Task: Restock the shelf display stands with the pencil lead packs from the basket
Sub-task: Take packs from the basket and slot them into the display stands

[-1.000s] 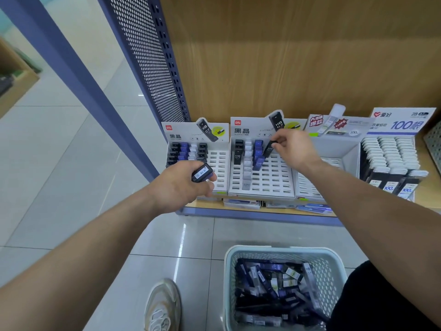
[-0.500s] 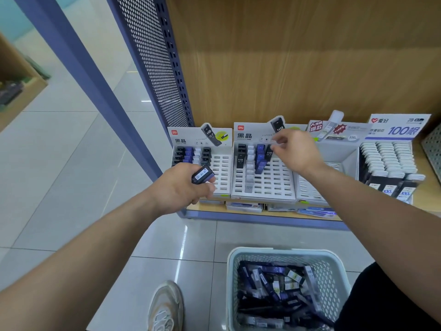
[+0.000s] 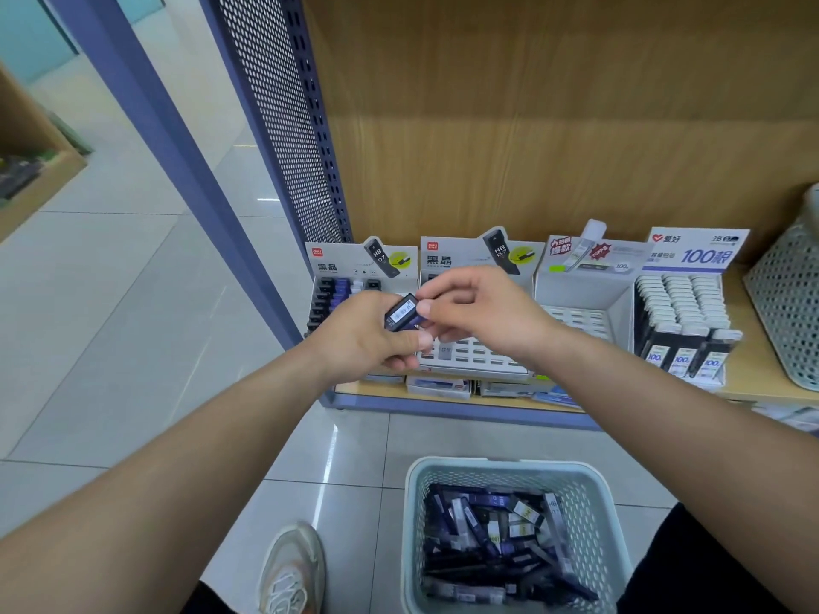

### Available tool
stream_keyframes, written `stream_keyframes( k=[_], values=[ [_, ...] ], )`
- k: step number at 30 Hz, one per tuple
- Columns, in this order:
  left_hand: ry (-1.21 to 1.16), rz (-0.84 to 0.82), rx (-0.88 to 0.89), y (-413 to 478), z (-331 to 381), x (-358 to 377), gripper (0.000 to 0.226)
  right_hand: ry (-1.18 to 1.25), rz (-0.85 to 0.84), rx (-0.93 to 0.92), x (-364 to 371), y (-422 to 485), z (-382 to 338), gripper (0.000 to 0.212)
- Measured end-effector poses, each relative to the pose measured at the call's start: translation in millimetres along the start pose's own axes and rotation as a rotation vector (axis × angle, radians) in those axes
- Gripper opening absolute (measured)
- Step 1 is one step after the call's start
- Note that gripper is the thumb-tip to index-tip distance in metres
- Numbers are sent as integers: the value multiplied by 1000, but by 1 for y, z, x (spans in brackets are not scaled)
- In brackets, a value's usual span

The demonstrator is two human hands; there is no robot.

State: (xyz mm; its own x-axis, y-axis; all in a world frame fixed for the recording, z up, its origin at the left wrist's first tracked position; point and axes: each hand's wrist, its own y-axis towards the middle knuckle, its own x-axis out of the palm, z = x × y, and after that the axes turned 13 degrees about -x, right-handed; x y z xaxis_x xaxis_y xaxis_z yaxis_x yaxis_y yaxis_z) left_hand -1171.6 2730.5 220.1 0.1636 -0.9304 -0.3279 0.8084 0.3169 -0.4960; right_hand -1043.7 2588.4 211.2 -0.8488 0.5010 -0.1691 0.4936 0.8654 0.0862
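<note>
My left hand (image 3: pixel 370 336) grips a few dark pencil lead packs (image 3: pixel 401 313), barcode label facing up, in front of the shelf. My right hand (image 3: pixel 483 310) has its thumb and fingers pinching the top pack in that bunch. Behind the hands stand two white slotted display stands: the left stand (image 3: pixel 354 263) holds black and blue packs in its upper rows, and the middle stand (image 3: pixel 469 356) is mostly hidden by my hands. A pale green basket (image 3: pixel 414 525) on the floor below holds several dark and blue packs.
To the right stand a near-empty white display box (image 3: pixel 585 294) and a full "100" stand of grey-capped packs (image 3: pixel 682 312). A mesh basket (image 3: pixel 789 303) sits at the shelf's far right. A purple perforated upright (image 3: pixel 283 126) bounds the left. My shoe (image 3: pixel 290 569) is beside the floor basket.
My right hand has left the middle stand and come back left to the packs in my left hand, now pinching the top one. The left hand has risen slightly.
</note>
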Motion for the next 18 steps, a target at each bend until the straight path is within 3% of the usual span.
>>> stream_keyframes(
  k=[7,13,18],
  values=[
    [15,-55,10,3,-2,0,7,64,-31,12,-10,3,4,15],
    [133,96,0,5,-4,-11,6,90,45,17,-34,6,9,24],
    [82,120,12,3,-1,-10,5,141,46,9,-35,6,9,19]
  ],
)
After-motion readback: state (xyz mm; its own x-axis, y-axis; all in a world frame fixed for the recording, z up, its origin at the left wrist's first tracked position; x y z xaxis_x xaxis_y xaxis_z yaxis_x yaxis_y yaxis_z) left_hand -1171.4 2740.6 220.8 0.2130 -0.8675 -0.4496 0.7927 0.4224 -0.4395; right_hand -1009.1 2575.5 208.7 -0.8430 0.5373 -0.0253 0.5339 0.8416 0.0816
